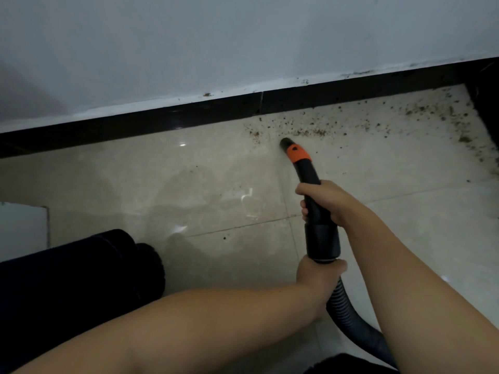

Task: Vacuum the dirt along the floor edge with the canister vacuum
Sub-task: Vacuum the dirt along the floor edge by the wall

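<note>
Right hand (pixel 328 201) wraps the wand (pixel 310 182); left hand (pixel 317 276) grips the hose (pixel 348 317) below the cuff. The nozzle (pixel 285 143) sits beside dirt (pixel 310 132) at its 1 o'clock. Best keep it low and sweep slowly toward 2 o'clock along the skirting (pixel 243 107).

Brown dirt (pixel 313 132) lies scattered on the glossy beige tiled floor (pixel 167 179) beside the black baseboard (pixel 162 116), thickening toward the baseboard's right end.
</note>
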Tool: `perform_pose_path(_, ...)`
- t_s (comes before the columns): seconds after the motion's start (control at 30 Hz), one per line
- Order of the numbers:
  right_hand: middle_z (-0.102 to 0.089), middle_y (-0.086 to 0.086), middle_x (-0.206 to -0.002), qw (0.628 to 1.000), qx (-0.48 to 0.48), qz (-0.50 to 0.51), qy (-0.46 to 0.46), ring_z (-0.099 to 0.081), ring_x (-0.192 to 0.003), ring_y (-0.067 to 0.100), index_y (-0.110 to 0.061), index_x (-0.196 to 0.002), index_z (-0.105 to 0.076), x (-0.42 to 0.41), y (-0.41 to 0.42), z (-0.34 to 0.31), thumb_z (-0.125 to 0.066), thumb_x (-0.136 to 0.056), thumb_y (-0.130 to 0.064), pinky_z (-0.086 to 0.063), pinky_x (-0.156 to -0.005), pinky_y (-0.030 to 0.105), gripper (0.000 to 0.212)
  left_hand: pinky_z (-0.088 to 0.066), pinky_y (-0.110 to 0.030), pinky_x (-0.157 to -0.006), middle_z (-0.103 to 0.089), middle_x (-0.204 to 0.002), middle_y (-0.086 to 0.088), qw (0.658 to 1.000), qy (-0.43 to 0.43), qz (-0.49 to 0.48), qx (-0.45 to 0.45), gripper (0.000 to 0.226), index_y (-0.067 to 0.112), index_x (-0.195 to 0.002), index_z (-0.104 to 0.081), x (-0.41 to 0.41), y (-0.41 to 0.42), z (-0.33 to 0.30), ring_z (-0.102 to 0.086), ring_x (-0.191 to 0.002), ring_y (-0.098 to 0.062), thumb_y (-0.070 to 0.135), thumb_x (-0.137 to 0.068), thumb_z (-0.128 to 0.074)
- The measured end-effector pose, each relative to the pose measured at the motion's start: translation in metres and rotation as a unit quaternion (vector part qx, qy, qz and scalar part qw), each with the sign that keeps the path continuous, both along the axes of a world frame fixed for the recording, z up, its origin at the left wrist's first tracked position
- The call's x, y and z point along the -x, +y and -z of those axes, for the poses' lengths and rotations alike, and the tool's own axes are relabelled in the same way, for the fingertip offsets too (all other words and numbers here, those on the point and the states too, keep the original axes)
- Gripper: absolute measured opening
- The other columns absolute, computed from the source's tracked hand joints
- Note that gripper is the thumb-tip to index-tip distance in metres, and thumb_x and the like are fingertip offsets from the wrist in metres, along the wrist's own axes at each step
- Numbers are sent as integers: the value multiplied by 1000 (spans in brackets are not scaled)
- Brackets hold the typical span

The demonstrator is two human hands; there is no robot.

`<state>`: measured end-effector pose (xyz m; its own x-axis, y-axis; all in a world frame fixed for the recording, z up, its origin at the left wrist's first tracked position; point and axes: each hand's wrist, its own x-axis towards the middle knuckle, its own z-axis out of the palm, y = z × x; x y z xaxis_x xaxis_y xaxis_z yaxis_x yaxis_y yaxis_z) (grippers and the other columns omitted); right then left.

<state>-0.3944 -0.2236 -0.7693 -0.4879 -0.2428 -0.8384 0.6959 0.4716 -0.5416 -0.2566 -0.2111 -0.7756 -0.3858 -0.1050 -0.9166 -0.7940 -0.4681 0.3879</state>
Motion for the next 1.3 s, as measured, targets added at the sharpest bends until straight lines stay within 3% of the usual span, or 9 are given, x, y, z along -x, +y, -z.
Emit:
perform_pose_path(0.13,-53,11,-61,996,3,-83,-11,-50,-47,21,-5,-91,-50,-22,-24,-2,-60,-87,-8,-48,-49,29,11,-53,-38,-84,-70,-98,-11,998,-19,-55,8,25,8,-102,-65,-19,-3,1,-66,-94,-27,15,-78,-69)
perform_pose_path(0.23,-54,11,-62,995,11,-98,-7,-51,-48,20,-6,-93,-50,-29,-39,1,-60,-86,-9,-49,-51,31,12,-54,-38,-83,-71,-100,-15,997,-30,-73,25,26,7,-102,-67,-23,-15,2,-67,-93,-28,16,-78,-69)
perform_pose_path(0.4,-51,11,-60,1000,12,-2,16,-48,-45,20,-4,-86,-49,-20,-39,2,-59,-87,-7,-47,-47,28,9,-48,-32,-68,-65,-85,-13,997,-10,-41,59,15,5,-93,-62,-15,-29,6,-62,-81,-27,10,-78,-64)
perform_pose_path(0.53,-52,12,-60,996,-12,84,31,-49,-43,20,-4,-85,-50,1,-15,5,-60,-87,-7,-47,-44,27,11,-44,-22,-57,-57,-75,-4,1000,10,9,15,10,9,-90,-58,4,-29,5,-54,-66,-15,9,-81,-64)
perform_pose_path(0.67,-53,11,-60,990,-21,135,38,-49,-41,20,-4,-86,-51,22,4,7,-61,-87,-8,-48,-45,29,11,-44,-20,-55,-57,-78,-2,999,27,29,-19,17,10,-96,-58,22,-26,3,-54,-69,-13,11,-82,-67)
perform_pose_path(0.9,-52,11,-60,1000,-1,-14,13,-49,-46,21,-5,-85,-50,6,-25,2,-60,-87,-7,-48,-48,30,10,-45,-27,-64,-59,-80,-7,999,-22,-20,15,15,8,-92,-60,11,-20,4,-59,-79,-23,10,-78,-65)
perform_pose_path(1.03,-53,11,-62,996,12,-83,4,-50,-48,21,-6,-87,-50,-12,-43,2,-59,-87,-7,-48,-49,29,9,-53,-37,-79,-70,-99,-16,997,-29,-64,29,25,5,-101,-66,-5,-22,3,-66,-94,-30,13,-78,-66)
perform_pose_path(1.1,-54,10,-63,994,15,-105,-1,-52,-49,20,-6,-90,-51,-16,-49,4,-60,-86,-8,-49,-50,30,10,-51,-34,-74,-69,-102,-18,995,-35,-84,39,24,4,-102,-65,-9,-24,3,-65,-93,-31,13,-80,-65)
perform_pose_path(1.3,-52,11,-60,999,20,-21,18,-49,-47,20,-5,-87,-50,-10,-53,5,-59,-87,-7,-47,-49,30,10,-48,-30,-65,-66,-87,-14,996,-27,-62,65,16,4,-94,-62,-2,-40,6,-62,-80,-27,10,-79,-64)
